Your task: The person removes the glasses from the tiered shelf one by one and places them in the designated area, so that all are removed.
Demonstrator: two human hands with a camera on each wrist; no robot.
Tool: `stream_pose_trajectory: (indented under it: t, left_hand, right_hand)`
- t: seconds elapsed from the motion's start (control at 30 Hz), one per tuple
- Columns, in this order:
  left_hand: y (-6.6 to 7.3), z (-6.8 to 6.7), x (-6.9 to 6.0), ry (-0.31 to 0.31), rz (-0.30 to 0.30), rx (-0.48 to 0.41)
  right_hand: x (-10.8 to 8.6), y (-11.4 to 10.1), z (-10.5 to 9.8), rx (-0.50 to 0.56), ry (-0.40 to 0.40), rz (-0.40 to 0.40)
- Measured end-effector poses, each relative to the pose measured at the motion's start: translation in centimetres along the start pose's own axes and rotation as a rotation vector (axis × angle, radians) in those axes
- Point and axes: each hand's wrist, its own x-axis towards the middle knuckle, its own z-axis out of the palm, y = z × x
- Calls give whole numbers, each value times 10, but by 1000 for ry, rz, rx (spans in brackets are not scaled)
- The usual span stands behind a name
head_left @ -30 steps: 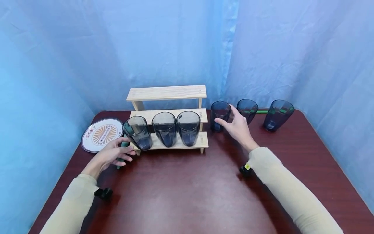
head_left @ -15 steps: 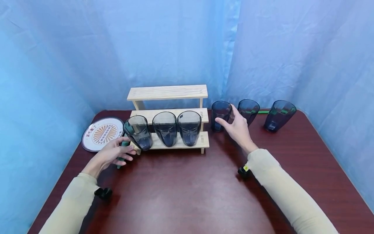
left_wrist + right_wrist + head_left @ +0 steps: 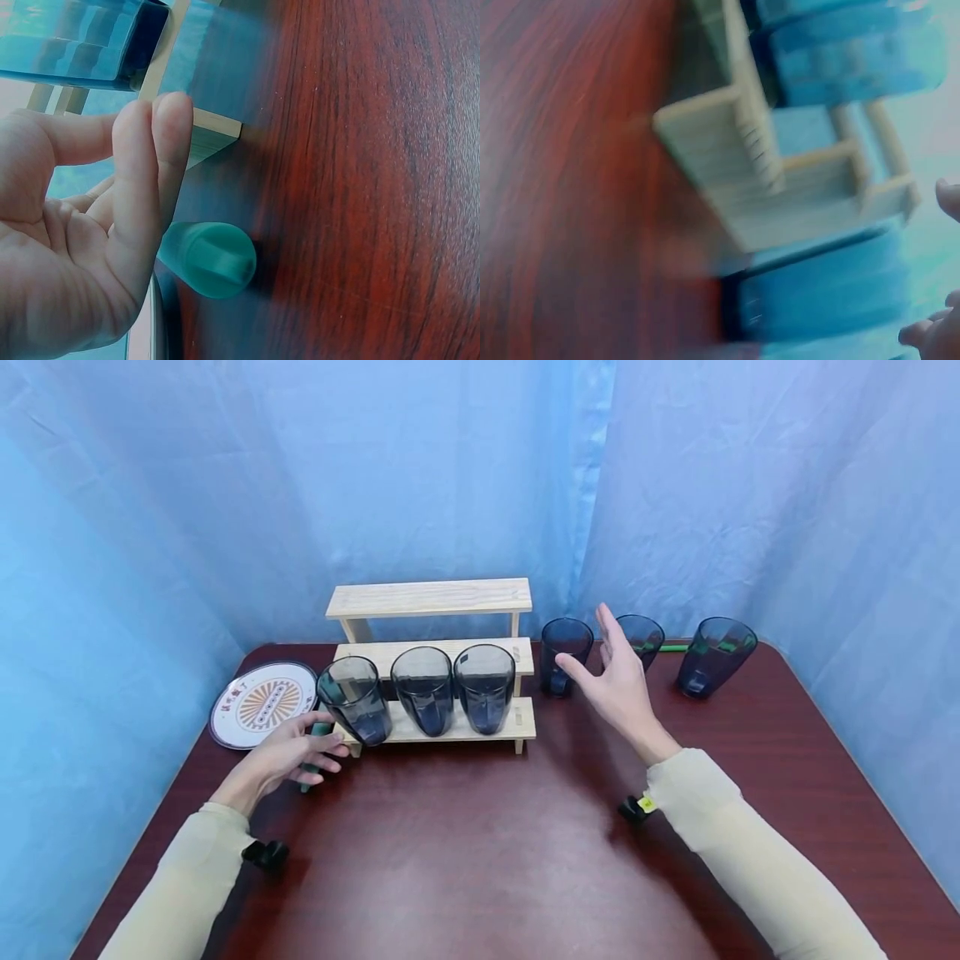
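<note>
My left hand (image 3: 288, 756) is at the left end of the tiered wooden stand (image 3: 427, 597), fingers loosely bent; contact with the stand cannot be made out. Close by, a smoky glass tumbler (image 3: 356, 710) stands on the lowest step, beside two more tumblers (image 3: 422, 693). Under that hand lies a green object with a rounded end (image 3: 217, 262), its kind unclear. Just right of the stand, my right hand (image 3: 622, 689) is spread beside a dark tumbler (image 3: 555, 647), thumb in front of it. The right wrist view shows this tumbler (image 3: 825, 292) apart from the fingertips (image 3: 949, 199).
Two more tumblers stand to the right, one partly behind the right hand and one farther right (image 3: 716, 660). A green rod (image 3: 675, 647) lies behind them. At left is a printed white plate (image 3: 225, 727). Blue curtains (image 3: 450, 468) enclose the brown table (image 3: 465, 860).
My right hand has let go of the tumbler beside the stand; its fingers have straightened and it has drawn slightly away to the right. The left hand stays where it was.
</note>
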Motion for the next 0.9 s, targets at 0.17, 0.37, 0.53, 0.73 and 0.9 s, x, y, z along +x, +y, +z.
stream_pose_trajectory:
  t: [0.17,0.37,0.53,0.73,0.9]
  left_hand:
    - [0,0,-2,2,-2,6]
    - [0,0,-1,-7,1,11]
    - [0,0,0,-9,1,14]
    - [-1,0,1,-16,7,-3]
    - [-2,-1,0,-11,3,-10]
  right_hand:
    - [-10,-28,-1,173,-67,-31]
    - [-17,-44,14,272,-202,-37]
    - [-24,-45,32,285,-282,-18]
    - [-26,-38,46,258,-324,10]
    - [-25,-39,51,261,-335,33]
